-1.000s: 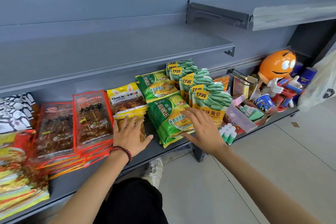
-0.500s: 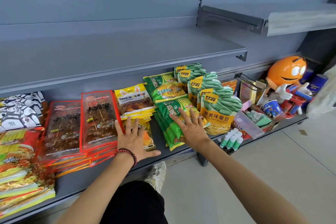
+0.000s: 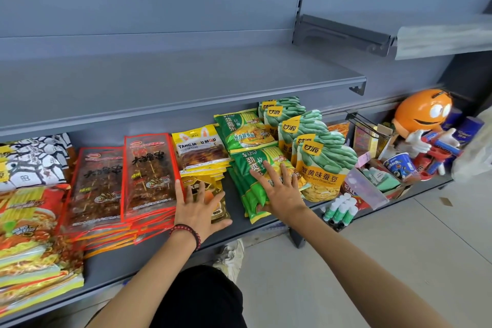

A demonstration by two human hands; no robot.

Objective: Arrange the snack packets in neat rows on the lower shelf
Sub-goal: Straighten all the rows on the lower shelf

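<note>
Finding: my right hand [image 3: 282,192] lies flat, fingers straight and spread, on the front green stack [image 3: 245,194]. That stack sits at the front edge of the lower shelf [image 3: 149,255], toward the shelf's right end. It is directly under the palm. Its long axis runs from the front edge to the back, and the lower packets are fanned out leftward.

My left hand [image 3: 198,205] also rests flat, fingers spread, on the yellow stack [image 3: 205,152], just beside the red packets [image 3: 149,176]. Neither hand grips anything.

A strip of bare shelf separates the yellow and green stacks. The bean bags [image 3: 322,176] touch the green stack on its right, by my right fingertips.

Judgement: the right hand is the one placed to work the green stack. The coming move looks like a squaring push on its fanned edge.

Against a second ago: the right hand has shifted leftward from the bean bags' border and now sits squarely on the green stack. The left hand holds its place on the yellow stack.
</note>
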